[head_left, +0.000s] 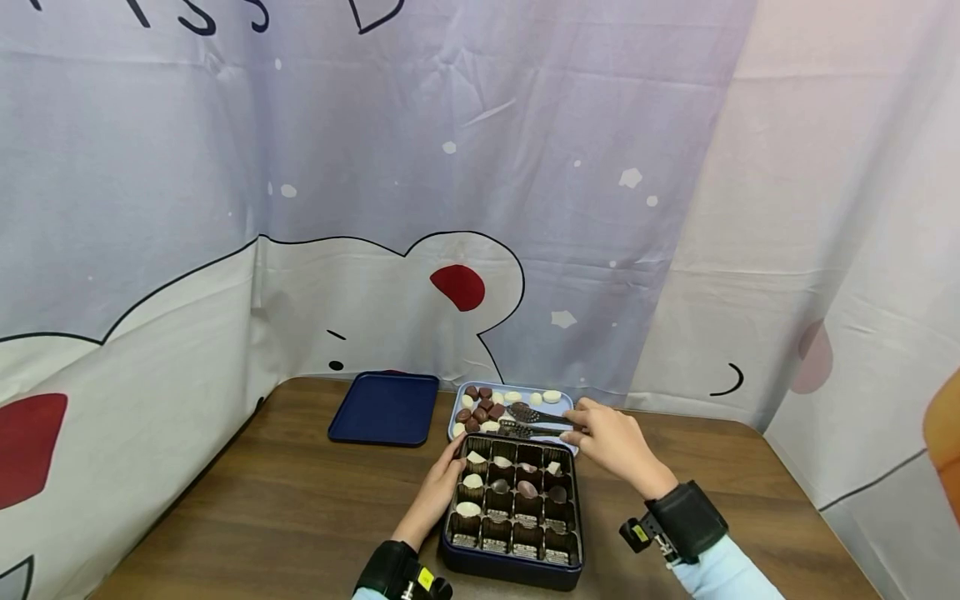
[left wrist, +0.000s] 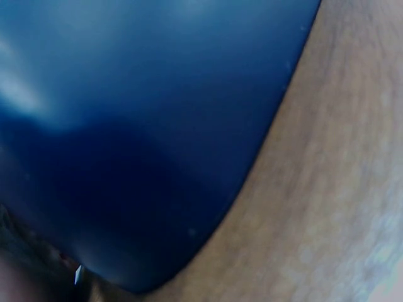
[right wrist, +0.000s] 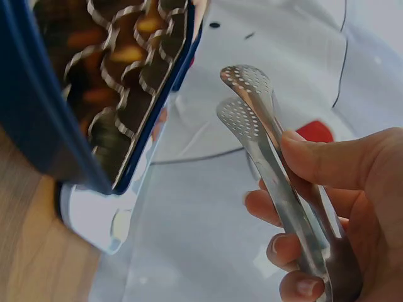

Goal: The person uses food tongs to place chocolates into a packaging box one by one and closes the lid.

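Note:
My right hand grips a pair of metal serving tongs with perforated ends. In the right wrist view the tong ends stand slightly apart with nothing between them. In the head view they hover over the light-blue tray of chocolates, behind the box. A dark-blue square box stands on the table, its dark insert divided into small compartments. White, pink and dark chocolates sit in several of the rear compartments. My left hand rests along the box's left side; the box's blue wall fills much of the left wrist view.
A dark-blue lid lies at the back left of the wooden table. Brown and white chocolates are gathered mostly on the tray's left side. A printed cloth hangs behind the table.

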`<control>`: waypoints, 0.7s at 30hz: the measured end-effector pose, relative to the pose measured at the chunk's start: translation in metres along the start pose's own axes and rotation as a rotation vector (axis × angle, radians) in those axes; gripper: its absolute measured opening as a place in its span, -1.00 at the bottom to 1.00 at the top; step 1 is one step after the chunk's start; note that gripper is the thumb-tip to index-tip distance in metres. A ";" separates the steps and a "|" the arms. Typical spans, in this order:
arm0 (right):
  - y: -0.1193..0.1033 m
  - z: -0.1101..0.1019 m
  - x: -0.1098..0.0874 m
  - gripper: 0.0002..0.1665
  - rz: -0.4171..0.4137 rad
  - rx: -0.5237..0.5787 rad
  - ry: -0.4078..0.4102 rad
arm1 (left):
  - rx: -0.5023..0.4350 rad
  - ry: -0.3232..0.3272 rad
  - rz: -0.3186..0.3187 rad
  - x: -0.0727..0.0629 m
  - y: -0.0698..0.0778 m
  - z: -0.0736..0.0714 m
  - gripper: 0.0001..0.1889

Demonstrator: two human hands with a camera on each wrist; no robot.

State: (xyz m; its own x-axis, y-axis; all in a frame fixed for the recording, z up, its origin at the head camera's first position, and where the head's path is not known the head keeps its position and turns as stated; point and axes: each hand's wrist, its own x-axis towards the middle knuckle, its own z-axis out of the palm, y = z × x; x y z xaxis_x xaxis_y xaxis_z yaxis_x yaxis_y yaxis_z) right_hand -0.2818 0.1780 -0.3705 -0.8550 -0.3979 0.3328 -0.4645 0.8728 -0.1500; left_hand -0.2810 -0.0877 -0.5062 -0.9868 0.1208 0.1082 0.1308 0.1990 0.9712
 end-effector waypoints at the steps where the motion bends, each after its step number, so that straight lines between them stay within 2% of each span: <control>1: 0.004 0.002 0.001 -0.62 0.012 0.002 0.003 | 0.005 0.001 0.003 0.001 -0.002 0.000 -0.46; 11: 0.035 0.028 0.011 -0.66 0.130 -0.020 -0.054 | -0.004 -0.008 0.001 0.001 -0.005 0.000 -0.46; 15: 0.041 0.039 0.013 -0.68 0.157 -0.005 -0.095 | -0.008 -0.009 0.002 0.001 -0.004 0.000 -0.46; 21: 0.042 0.050 0.019 -0.58 0.176 0.001 -0.147 | 0.010 -0.002 0.008 0.002 -0.004 0.000 -0.46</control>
State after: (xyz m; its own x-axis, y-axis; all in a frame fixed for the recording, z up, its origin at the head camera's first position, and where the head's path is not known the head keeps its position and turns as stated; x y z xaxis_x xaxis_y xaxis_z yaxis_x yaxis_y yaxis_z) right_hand -0.3290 0.1928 -0.4174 -0.9472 -0.2762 0.1626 -0.3053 0.9320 -0.1951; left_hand -0.2836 -0.0888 -0.5102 -0.9856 0.1239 0.1152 0.1393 0.2081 0.9681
